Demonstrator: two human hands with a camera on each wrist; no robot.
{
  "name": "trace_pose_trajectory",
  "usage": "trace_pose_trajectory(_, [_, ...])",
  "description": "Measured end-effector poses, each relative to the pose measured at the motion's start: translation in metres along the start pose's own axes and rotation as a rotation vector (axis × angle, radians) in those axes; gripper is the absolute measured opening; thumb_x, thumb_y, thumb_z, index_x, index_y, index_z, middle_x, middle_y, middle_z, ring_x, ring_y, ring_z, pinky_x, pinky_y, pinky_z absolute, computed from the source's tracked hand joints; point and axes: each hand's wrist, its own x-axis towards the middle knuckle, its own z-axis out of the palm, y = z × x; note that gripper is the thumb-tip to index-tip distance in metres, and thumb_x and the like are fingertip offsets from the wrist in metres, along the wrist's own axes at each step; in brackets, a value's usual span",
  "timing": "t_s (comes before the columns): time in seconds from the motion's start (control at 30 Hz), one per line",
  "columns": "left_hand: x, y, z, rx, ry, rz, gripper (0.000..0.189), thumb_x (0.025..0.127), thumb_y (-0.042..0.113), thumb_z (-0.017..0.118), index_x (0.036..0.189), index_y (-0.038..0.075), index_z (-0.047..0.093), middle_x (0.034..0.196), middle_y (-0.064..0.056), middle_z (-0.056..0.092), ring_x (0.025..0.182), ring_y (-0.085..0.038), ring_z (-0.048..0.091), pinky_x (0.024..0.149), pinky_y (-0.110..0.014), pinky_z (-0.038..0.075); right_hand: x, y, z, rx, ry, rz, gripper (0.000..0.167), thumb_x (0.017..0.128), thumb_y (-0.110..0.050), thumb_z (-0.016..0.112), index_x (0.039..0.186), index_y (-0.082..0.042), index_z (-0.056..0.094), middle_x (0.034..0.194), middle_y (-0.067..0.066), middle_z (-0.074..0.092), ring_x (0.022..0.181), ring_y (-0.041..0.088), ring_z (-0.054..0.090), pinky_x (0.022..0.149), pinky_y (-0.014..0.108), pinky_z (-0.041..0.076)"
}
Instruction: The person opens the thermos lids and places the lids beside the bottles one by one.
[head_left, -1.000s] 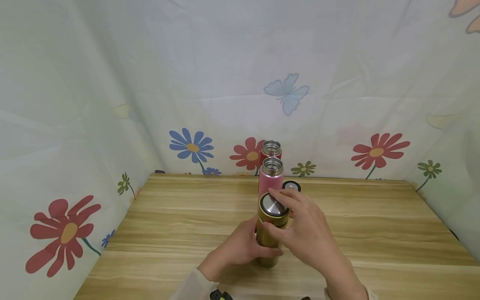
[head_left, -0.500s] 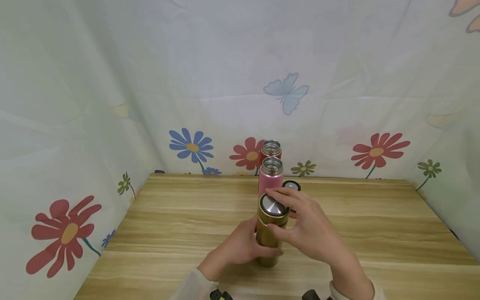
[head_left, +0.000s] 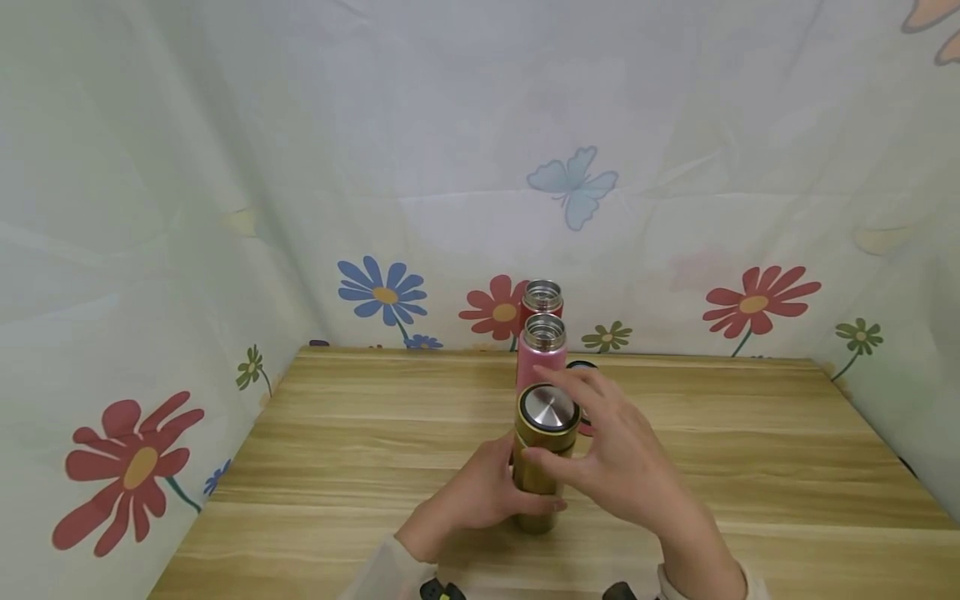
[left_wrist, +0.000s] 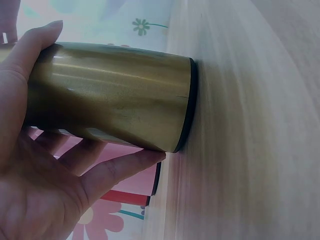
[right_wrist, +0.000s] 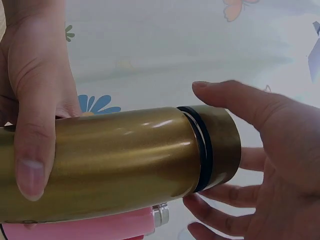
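A gold thermos bottle (head_left: pixel 534 479) stands upright on the table, its cap (head_left: pixel 548 408) topped with a brushed silver disc. My left hand (head_left: pixel 487 492) grips the lower body, thumb on one side and fingers round the other. Around the cap, my right hand (head_left: pixel 618 454) is spread in a loose curve. The right wrist view shows its thumb (right_wrist: pixel 235 97) slightly off the cap and its other fingers below; whether those touch cannot be told. A dark ring marks the joint between cap and body. Just behind stands a pink bottle (head_left: pixel 542 362) with a bare steel mouth.
Behind the pink bottle is a red bottle (head_left: pixel 543 307), also uncapped. A dark-rimmed lid (head_left: pixel 582 365) and a pinkish one (head_left: pixel 587 428) lie to the right, both partly hidden by my right hand. A flowered curtain (head_left: pixel 450 167) encloses the wooden table (head_left: pixel 375 417).
The fingers of my right hand have lifted off the cap's top and spread wider, showing the whole silver disc. My left hand and the gold thermos bottle have stayed in place.
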Motion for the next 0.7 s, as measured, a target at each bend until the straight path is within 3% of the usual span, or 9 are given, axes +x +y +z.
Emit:
trace_pose_trajectory(0.13, [0.000, 0.000, 0.000, 0.000, -0.006, -0.009, 0.072, 0.084, 0.049, 0.084, 0.145, 0.039, 0.046, 0.135, 0.015, 0.063, 0.116, -0.005, 0.064, 0.106, -0.038, 0.053, -0.001, -0.008, 0.002, -0.038, 0.043, 0.081, 0.081, 0.075, -0.051, 0.090, 0.146, -0.029, 0.057, 0.126, -0.002, 0.059, 0.112, 0.018, 0.062, 0.082, 0.034, 0.062])
trace_pose_trajectory(0.27, [0.000, 0.000, -0.001, 0.000, -0.007, -0.014, 0.073, 0.085, 0.047, 0.084, 0.147, 0.038, 0.046, 0.140, 0.014, 0.061, 0.120, -0.007, 0.062, 0.111, -0.043, 0.050, -0.001, -0.016, 0.007, -0.132, 0.090, 0.136, 0.083, 0.072, -0.053, 0.091, 0.143, -0.025, 0.060, 0.118, 0.000, 0.060, 0.096, 0.016, 0.061, 0.075, 0.029, 0.057])
trace_pose_trajectory(0.47, [0.000, 0.001, 0.000, 0.006, -0.004, -0.014, 0.074, 0.084, 0.046, 0.085, 0.147, 0.035, 0.046, 0.142, 0.013, 0.059, 0.124, -0.007, 0.061, 0.115, -0.047, 0.046, -0.002, -0.021, 0.016, -0.272, 0.154, 0.140, 0.082, 0.068, -0.055, 0.093, 0.136, -0.020, 0.065, 0.112, 0.003, 0.062, 0.088, 0.019, 0.058, 0.074, 0.035, 0.049])
trace_pose_trajectory(0.7, [0.000, 0.000, 0.000, 0.003, -0.006, -0.057, 0.075, 0.083, 0.051, 0.085, 0.146, 0.035, 0.048, 0.142, 0.014, 0.058, 0.126, -0.008, 0.059, 0.117, -0.051, 0.044, -0.002, -0.023, 0.021, -0.298, 0.189, 0.154, 0.075, 0.067, -0.050, 0.096, 0.131, -0.018, 0.069, 0.111, 0.005, 0.062, 0.090, 0.023, 0.060, 0.075, 0.038, 0.050])
